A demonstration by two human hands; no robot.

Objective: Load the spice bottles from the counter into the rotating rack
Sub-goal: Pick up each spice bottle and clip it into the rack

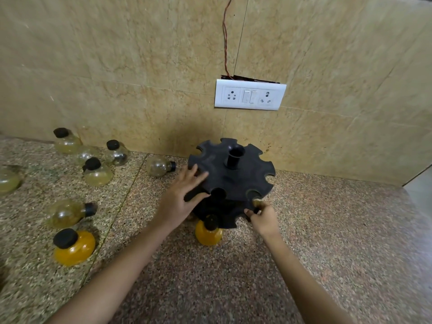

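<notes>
On the speckled counter [304, 230], spice bottles [74, 247] wait at frame left. The left hand [181, 199], fingers spread, rests on the rotating rack [233, 176] mid-frame. The right hand [263, 218] pinches a bottle neck [257, 202] at its lower-right notch. Best to brace the rack and seat the neck fully.

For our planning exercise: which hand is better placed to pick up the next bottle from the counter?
Left. The left hand rests open on the rack, and the loose bottles lie on its side. The right hand is busy pinching a bottle at a slot.

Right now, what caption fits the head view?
Left hand rests on the rack; right hand holds a bottle at its rim.
</notes>
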